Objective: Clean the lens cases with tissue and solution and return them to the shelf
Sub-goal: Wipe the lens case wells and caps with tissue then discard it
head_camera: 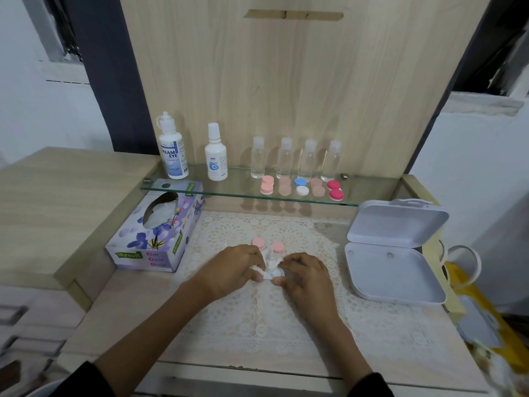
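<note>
A crumpled white tissue [271, 269] lies between my two hands on the lace mat [286, 316]. My left hand [233, 269] grips its left side and my right hand [305, 276] pinches its right side. Whether a lens case is wrapped inside is hidden. Two pink caps [258, 242] [278, 247] sit on the mat just beyond the tissue. On the glass shelf [229, 193] stand several lens cases: a pink one [267, 185], two beige ones [284, 186] [317, 187], a blue and white one [301, 186] and a magenta one [335, 190]. Two solution bottles [171, 147] [216, 154] stand at the shelf's left.
A purple tissue box [156, 233] sits left of the mat, partly under the shelf. An open white hinged box [395, 250] lies to the right. Several small clear bottles [296, 160] line the back of the shelf. A wooden panel rises behind.
</note>
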Demonstrator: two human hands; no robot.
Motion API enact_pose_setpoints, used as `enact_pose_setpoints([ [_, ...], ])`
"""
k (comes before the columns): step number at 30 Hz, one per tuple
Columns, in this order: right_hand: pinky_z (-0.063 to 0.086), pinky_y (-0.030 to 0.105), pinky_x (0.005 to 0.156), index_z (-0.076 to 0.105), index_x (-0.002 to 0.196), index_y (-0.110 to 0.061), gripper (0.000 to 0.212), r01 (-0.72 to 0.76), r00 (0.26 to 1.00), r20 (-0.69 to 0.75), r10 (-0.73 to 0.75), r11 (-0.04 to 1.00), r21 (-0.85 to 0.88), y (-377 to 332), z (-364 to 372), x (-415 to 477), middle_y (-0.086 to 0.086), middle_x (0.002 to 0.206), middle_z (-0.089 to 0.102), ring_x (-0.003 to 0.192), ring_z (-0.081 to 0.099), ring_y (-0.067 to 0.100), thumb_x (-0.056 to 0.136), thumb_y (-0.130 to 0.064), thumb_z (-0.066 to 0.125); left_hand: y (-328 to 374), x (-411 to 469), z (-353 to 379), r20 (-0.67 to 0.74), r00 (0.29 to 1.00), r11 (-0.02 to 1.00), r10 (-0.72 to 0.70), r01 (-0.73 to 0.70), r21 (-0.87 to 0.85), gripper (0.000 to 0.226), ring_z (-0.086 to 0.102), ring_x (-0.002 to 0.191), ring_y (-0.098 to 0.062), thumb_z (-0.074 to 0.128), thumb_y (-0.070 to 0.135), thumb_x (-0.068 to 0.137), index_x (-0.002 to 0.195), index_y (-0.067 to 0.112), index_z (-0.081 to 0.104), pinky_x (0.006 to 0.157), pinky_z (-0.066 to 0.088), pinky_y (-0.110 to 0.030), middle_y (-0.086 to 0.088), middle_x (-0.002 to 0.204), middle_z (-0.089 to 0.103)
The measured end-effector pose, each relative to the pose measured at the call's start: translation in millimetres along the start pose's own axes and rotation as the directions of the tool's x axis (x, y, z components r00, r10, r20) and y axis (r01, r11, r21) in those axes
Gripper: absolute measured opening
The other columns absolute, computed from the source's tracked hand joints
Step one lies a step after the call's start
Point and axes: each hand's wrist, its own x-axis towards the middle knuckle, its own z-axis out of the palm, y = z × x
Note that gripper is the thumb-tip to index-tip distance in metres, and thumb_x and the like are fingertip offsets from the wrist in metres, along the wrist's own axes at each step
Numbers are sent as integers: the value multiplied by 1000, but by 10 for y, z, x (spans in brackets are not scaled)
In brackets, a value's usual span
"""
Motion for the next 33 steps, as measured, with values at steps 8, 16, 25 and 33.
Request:
enact_pose_setpoints([
  [8,41,38,93,74,98,-35,26,-3,1000,25,1,997,80,27,0,4,-20,102,63,101,54,7,75,-44,64,-74,-109,34,-93,933,786,-347,236,-572,8,57,72,3,73,31,75,75,28,66,65,40,-11,20,74,66],
  [16,45,44,84,73,99,-36,19,63,998,-28,-58,975,215,6,-34,10,-22,93,70,90,62,4,84,-40,61,59,-124,-79,353,893,147,-281,403,-903,36,63,81,-23,58,18,85,116,1,61,62,54,-30,-15,100,67],
  [25,43,45,86,73,102,-33,27,75,997,-36,-69,974,213,26,-4,-2,-21,86,69,85,60,3,81,-40,56,103,-117,-50,388,868,70,-310,428,-901,24,66,89,-15,53,11,91,113,11,62,74,56,-28,-7,102,70],
  [33,44,43,84,73,104,-33,31,75,997,-27,-72,977,199,71,-1,14,-19,85,68,85,61,6,83,-46,54,116,-96,-14,338,839,142,-426,431,-891,19,66,75,-13,58,7,91,107,7,66,60,53,-23,-7,90,72],
])
